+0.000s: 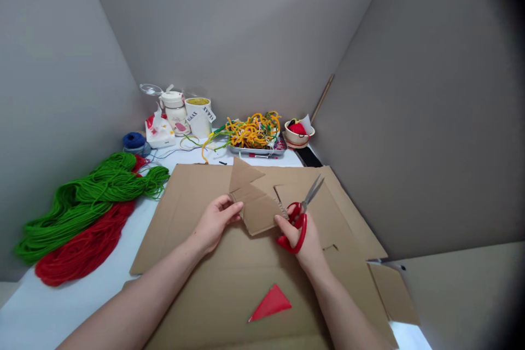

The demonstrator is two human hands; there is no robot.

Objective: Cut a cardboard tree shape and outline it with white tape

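Between my two hands is a cut cardboard piece (260, 209) with pointed, angular edges, raised over a large cardboard sheet (192, 290). My left hand (215, 221) pinches its left edge between thumb and fingers. On the other side, my right hand (303, 238) grips the piece's right corner with the thumb. Red-handled scissors (304, 209) hang on that same hand, their loops around its fingers and their blades slightly apart, pointing up and right. A red triangle (271, 303) lies flat on the sheet, nearer to me.
Green yarn (88, 197) and red yarn (88, 246) lie at the left. Along the back stand a tissue pack (159, 132), a white bottle (176, 115), a white cup (199, 120), a tray (254, 150) of orange yarn and a bowl (298, 136). Grey walls enclose the table.
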